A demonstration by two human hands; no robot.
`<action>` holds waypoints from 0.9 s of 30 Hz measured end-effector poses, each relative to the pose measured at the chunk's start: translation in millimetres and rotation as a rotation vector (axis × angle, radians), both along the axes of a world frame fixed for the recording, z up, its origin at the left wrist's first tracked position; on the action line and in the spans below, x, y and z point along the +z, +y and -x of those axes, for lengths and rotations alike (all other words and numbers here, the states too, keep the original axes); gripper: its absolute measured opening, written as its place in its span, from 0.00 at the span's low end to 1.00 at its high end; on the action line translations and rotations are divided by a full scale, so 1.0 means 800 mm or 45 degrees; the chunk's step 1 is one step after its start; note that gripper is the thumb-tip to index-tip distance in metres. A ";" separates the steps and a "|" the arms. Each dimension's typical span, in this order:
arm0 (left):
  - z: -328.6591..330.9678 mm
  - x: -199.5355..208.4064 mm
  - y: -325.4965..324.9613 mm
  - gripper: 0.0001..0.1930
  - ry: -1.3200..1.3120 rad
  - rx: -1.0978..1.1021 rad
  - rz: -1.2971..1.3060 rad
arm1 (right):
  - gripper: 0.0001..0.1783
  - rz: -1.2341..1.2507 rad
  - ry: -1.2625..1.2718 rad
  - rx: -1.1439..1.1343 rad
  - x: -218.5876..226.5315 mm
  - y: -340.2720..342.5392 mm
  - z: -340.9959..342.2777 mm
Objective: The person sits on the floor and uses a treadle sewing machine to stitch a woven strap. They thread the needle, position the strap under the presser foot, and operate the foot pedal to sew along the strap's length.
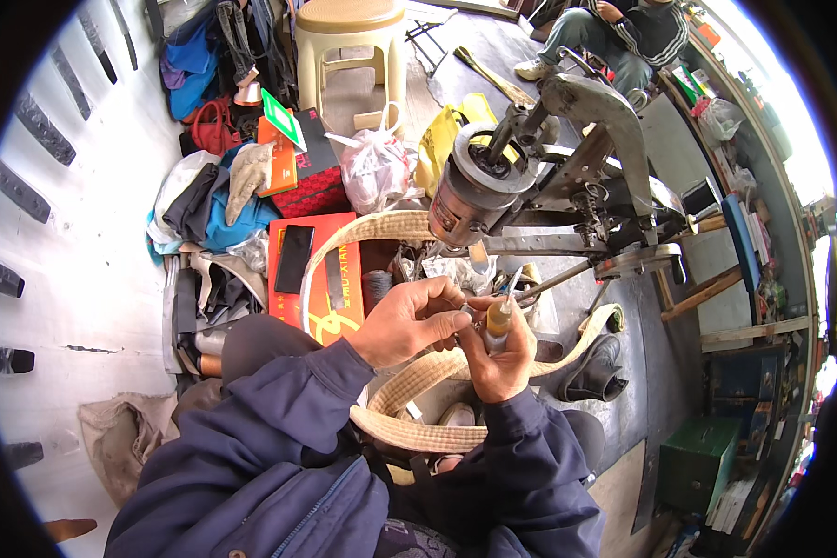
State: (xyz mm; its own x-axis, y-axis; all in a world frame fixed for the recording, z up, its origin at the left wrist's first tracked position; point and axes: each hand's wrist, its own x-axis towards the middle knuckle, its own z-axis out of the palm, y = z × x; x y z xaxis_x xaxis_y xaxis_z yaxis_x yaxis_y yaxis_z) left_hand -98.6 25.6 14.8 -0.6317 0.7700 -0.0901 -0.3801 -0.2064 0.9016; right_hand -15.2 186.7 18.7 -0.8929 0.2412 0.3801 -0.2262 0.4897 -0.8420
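In front of my lap my two hands are close together. My right hand [504,367] is closed round a small hand tool [498,321] with a yellowish, pale-ended handle. A thin pointed metal piece rises just above that hand; I cannot tell whether it is part of the tool. My left hand [407,324] pinches thumb to fingers beside the tool, and whatever small thing it holds is hidden. Beneath both hands curls a wide beige quilted strap [418,435]. Beyond them stands a metal hand-cranked machine [614,200] with a round drum-like part [474,191].
On a red box [344,232] at my left lies a dark phone [294,260]. Further off are a white plastic bag [377,167] and a beige stool [349,56]. A black shoe [600,369] rests at right, near a green box [697,463]. Another person [604,46] sits at the far right.
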 end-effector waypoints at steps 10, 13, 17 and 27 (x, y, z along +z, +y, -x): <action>0.002 0.002 -0.004 0.05 -0.031 -0.024 0.001 | 0.13 0.984 -0.383 -0.180 -0.028 -0.002 -0.060; -0.011 0.005 0.002 0.05 0.521 0.186 0.127 | 0.16 1.272 -0.399 -0.096 -0.019 0.003 -0.059; -0.016 0.009 0.001 0.09 1.300 0.402 0.170 | 0.16 1.391 -0.417 0.019 -0.002 -0.001 -0.047; -0.017 0.009 -0.004 0.14 1.482 0.426 0.110 | 0.15 1.319 -0.389 0.097 0.008 -0.004 -0.044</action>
